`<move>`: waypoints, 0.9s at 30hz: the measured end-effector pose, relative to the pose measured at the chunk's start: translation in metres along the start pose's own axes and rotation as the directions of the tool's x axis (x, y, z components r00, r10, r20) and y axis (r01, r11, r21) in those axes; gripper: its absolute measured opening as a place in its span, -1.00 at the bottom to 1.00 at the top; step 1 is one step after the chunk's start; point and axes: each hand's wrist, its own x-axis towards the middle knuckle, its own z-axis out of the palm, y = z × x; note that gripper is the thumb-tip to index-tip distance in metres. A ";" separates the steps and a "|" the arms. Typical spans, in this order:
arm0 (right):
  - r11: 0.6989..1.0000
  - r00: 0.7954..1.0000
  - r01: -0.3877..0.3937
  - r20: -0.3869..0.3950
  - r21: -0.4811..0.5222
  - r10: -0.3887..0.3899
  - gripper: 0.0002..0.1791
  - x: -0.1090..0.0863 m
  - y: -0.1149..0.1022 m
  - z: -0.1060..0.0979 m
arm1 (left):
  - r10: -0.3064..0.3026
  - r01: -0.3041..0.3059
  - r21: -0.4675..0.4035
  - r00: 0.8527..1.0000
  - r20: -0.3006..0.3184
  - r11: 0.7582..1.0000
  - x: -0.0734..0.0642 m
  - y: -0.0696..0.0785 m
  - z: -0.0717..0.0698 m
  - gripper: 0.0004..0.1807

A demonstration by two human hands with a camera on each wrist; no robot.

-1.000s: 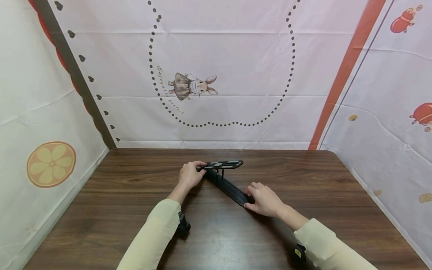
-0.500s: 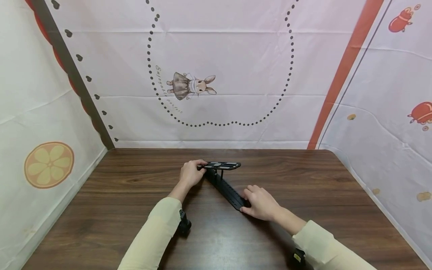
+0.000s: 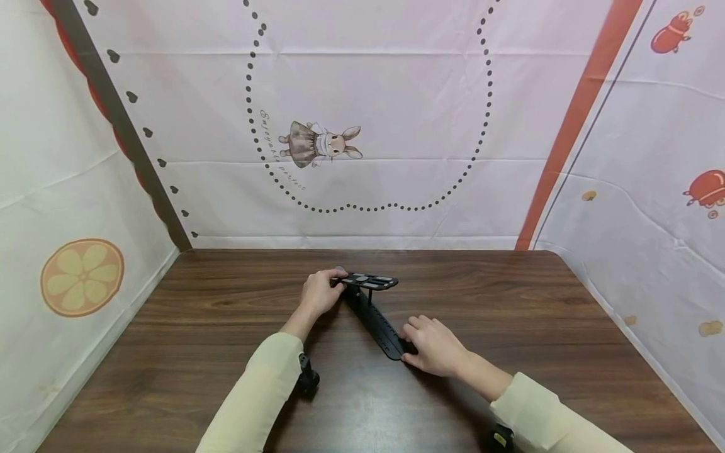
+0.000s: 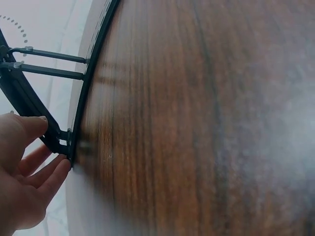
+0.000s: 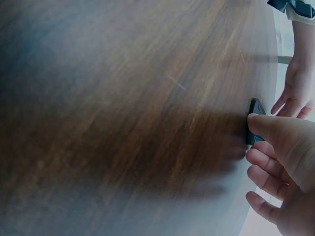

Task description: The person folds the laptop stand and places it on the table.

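Observation:
A black folding stand (image 3: 374, 327) is on the brown table, its long base running from far left to near right. Its upper plate (image 3: 370, 280), with grey pads, tilts up over the base on thin struts (image 4: 51, 73). My left hand (image 3: 320, 292) holds the hinged far end, the thumb on the upper plate and fingertips by the base in the left wrist view. My right hand (image 3: 433, 346) pinches the near end of the base (image 5: 255, 105), thumb on one side. Its other fingers curl loosely below in the right wrist view.
The wooden table (image 3: 187, 352) reaches back to a white printed cloth (image 3: 396, 126) hanging behind it. Similar cloth hangs on the left (image 3: 34, 251) and right sides. Both forearms in pale sleeves carry black wrist cameras (image 3: 308, 377).
The near end of the stand has swung toward me and left, with my right hand following. The upper plate has turned with it. My left hand stays nearly in place at the hinge.

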 end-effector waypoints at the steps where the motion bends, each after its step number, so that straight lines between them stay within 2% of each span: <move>1: 1.000 1.000 0.001 0.002 0.004 -0.001 -0.68 0.000 0.000 0.000 | 0.001 -0.001 -0.004 1.000 0.001 1.000 0.000 0.000 0.000 -0.73; 4: 1.000 1.000 0.007 0.003 0.007 -0.007 -0.69 0.000 0.000 -0.001 | 0.009 -0.009 -0.004 1.000 -0.016 1.000 -0.002 -0.001 0.000 -0.73; 7: 1.000 1.000 0.009 0.006 0.008 -0.009 -0.69 0.000 0.001 0.000 | 0.010 -0.009 0.014 0.998 -0.059 1.000 -0.004 0.001 -0.001 -0.76; 11: 1.000 1.000 0.015 0.012 0.015 -0.016 -0.70 0.000 0.003 0.000 | -0.014 0.019 0.048 0.994 -0.106 0.999 -0.007 0.005 -0.004 -0.81; 16: 0.999 1.000 0.025 0.009 0.034 -0.026 -0.72 0.000 0.003 -0.002 | -0.042 0.053 0.089 0.992 -0.119 0.995 -0.011 0.009 -0.005 -0.79; 19: 0.999 0.999 0.032 0.004 0.041 -0.033 -0.73 0.000 0.003 -0.002 | -0.041 0.053 0.095 0.991 -0.127 0.994 -0.012 0.010 -0.004 -0.77; 24: 0.997 0.999 0.052 -0.007 0.050 -0.052 -0.75 0.001 0.002 -0.001 | -0.027 0.041 0.089 0.988 -0.150 0.995 -0.012 0.011 -0.002 -0.80; 27: 0.996 0.998 0.066 -0.016 0.052 -0.066 -0.76 0.002 0.001 0.000 | -0.035 0.045 0.068 0.989 -0.142 0.997 -0.011 0.011 -0.002 -0.81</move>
